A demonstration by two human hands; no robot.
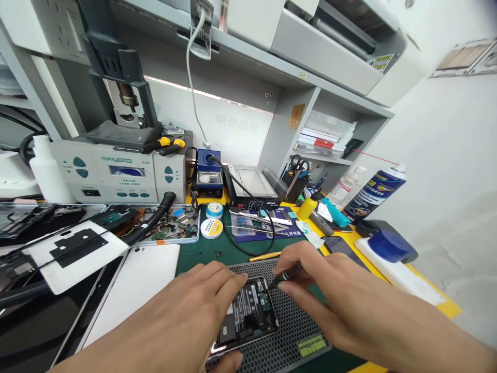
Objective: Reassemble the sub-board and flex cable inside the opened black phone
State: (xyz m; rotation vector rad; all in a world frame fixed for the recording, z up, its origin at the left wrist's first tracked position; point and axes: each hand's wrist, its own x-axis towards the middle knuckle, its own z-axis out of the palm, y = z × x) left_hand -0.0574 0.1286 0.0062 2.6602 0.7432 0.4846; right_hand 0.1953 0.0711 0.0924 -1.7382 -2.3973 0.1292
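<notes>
An opened smartphone [248, 311] lies over a dark perforated mat [306, 326], its battery and circuit board exposed. My left hand [198, 298] grips it from the left, fingers across the top edge and thumb by the lower edge. At the phone's upper right edge, my right hand [318, 290] pinches a small dark object [282, 278] between thumb and fingers. Most of that object is hidden, so its kind is unclear. A gold-coloured pen-like tool [264, 256] lies just beyond the mat.
Tweezers [252, 228] and a white-handled brush [272, 218] lie behind the hands, near two round tins [212, 228]. A tray of loose parts [182, 228] and a white tablet [135, 280] are at left. A hot-air station [116, 173] and spray can [375, 194] stand farther back.
</notes>
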